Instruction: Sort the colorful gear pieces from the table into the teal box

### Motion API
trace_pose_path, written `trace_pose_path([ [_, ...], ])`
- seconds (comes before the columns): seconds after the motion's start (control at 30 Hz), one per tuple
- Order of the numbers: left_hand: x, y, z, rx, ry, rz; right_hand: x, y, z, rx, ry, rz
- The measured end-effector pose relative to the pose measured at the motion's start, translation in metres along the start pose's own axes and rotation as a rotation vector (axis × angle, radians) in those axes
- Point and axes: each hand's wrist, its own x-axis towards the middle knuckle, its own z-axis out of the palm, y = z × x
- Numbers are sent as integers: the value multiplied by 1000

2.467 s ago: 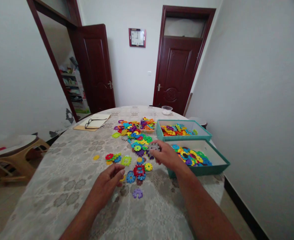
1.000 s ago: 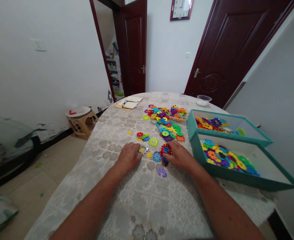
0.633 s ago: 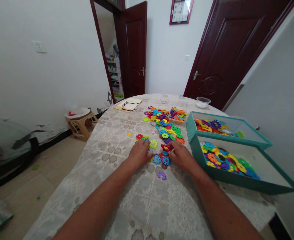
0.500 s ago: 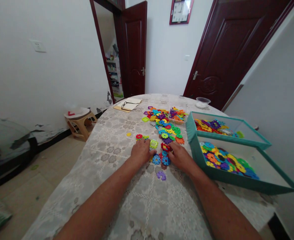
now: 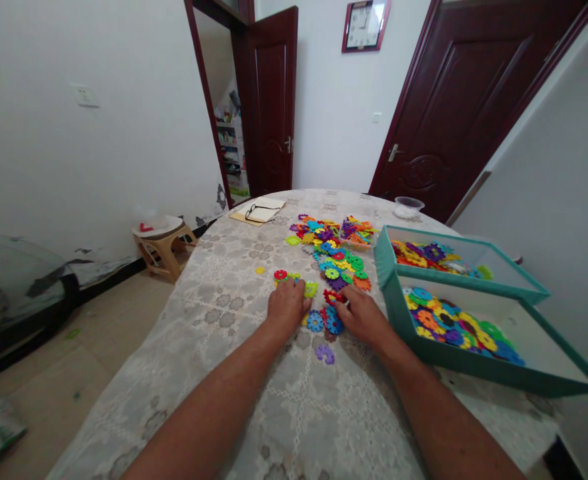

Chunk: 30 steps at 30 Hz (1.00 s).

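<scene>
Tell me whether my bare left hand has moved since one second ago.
Yes. Judged against the small, round, yellow plastic piece on the patterned grey tablecloth, your bare left hand has moved right and slightly forward.

- Left hand [image 5: 288,308]: bare, rounded knuckles, fingers partly hidden
- Right hand [image 5: 363,313]: likewise bare, fingernails too small to make out
- Left forearm [image 5: 219,397]: bare, widening from a narrower wrist
- Right forearm [image 5: 431,393]: bare, similarly tapered
</scene>
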Motion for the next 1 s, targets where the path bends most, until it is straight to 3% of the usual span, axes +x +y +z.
trace_pose_path([
  [0.27, 2, -14, 1, -41, 29, 38, 1, -6, -3, 69, 69, 85],
  [0.47, 3, -19, 6, -54, 99, 91, 1, -6, 0, 188, 76, -171],
  [0.7, 4, -17, 7, -308, 111, 275, -3, -11, 5, 265, 48, -281],
  [0.87, -6, -13, 0, -554, 75, 402, -6, -19, -2, 364, 29, -196],
  [1.0, -18, -6, -6, -759, 95, 263, -6, -23, -2, 495, 16, 35],
])
